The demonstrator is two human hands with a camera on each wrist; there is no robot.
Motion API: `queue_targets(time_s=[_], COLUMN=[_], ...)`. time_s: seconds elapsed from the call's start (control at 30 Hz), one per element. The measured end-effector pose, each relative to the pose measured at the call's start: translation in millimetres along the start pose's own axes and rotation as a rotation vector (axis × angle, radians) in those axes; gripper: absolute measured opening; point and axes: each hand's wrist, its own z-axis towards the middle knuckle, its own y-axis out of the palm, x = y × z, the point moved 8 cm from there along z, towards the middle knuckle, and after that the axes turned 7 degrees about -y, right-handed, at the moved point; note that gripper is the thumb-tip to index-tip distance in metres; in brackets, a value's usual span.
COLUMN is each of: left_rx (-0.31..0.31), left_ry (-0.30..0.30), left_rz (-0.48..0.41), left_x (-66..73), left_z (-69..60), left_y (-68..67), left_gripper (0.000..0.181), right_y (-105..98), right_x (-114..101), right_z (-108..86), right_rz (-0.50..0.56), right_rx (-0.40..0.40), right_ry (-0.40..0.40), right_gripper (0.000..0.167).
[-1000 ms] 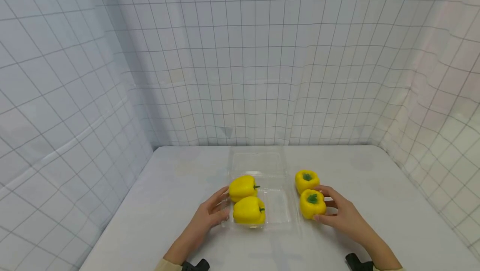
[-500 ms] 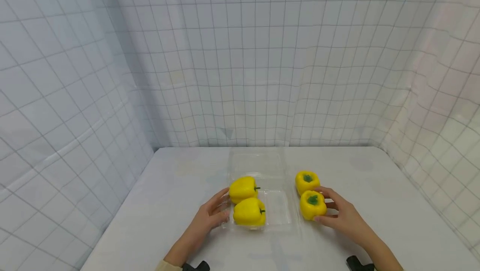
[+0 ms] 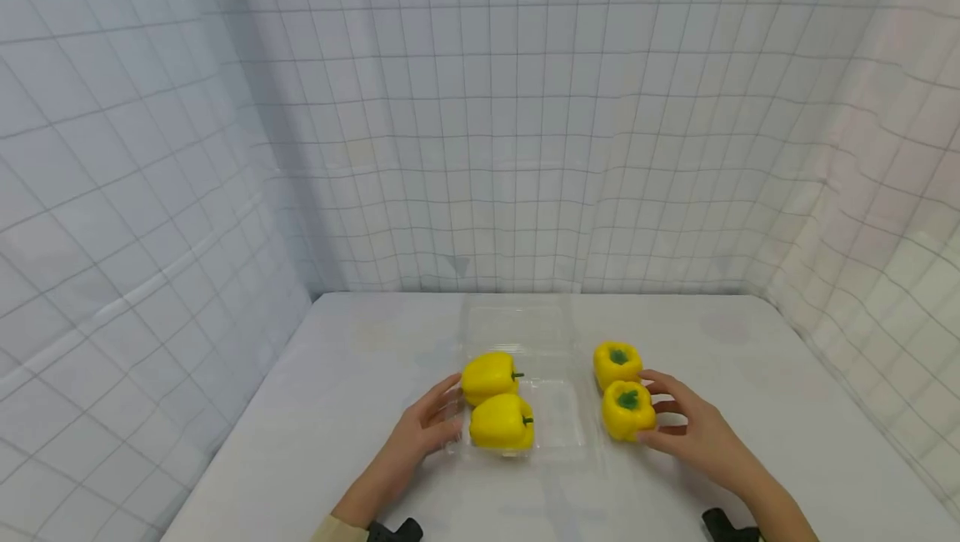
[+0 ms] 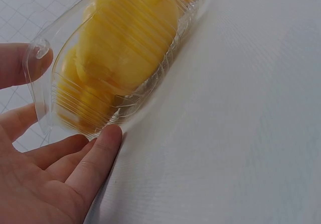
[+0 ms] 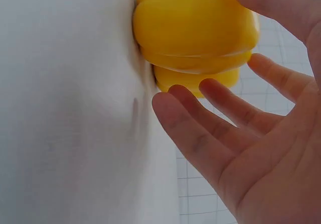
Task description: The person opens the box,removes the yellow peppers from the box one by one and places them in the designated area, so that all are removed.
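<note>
In the head view, my left hand (image 3: 423, 424) is at the left side of an open clear plastic clamshell box (image 3: 558, 409), whose left part holds two yellow bell peppers (image 3: 489, 378). The left wrist view shows the thumb and fingers spread along the box's ribbed wall and rim (image 4: 42, 83), touching it. My right hand (image 3: 693, 429) is beside the nearer of two upright bell peppers (image 3: 628, 411) on the table, with fingers spread. The right wrist view has its thumb and one fingertip at this pepper (image 5: 195, 25), while the other fingers stand apart from it. Behind it is the farther pepper (image 3: 617, 363).
The box's transparent lid (image 3: 516, 323) lies folded back toward the rear of the white table (image 3: 375, 333). Grid-patterned white curtains (image 3: 480, 150) enclose the back and both sides.
My right hand's fingers have loosened and drawn slightly right from the nearer pepper. The left hand keeps its place at the box. The head view has shifted a little.
</note>
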Motion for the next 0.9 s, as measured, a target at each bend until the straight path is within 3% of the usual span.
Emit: queue_targets(time_s=[0.17,0.4,0.53,0.9], left_rx=[-0.009,-0.017,-0.018,-0.004], left_ry=[-0.004,0.017,0.028,0.000], left_rz=[-0.005,-0.004,-0.008,-0.004], left_x=[-0.8,3.1,3.5,1.6], left_z=[0.2,3.2,2.2,-1.3], left_y=[3.5,5.5,3.7,3.4], left_gripper=[0.067,0.067,0.065,0.066], right_y=[-6.0,-14.2,-14.3,-18.5], right_x=[-0.1,-8.9,-7.4,-18.2], right_z=[-4.4,-2.5,-0.6,0.7], right_rz=[-0.017,-0.041,-0.033,-0.113], right_rx=[0.007,0.018,0.016,0.015], right_ry=[0.014,-0.045,-0.039,-0.086], right_gripper=[0.080,0.076,0.075,0.074])
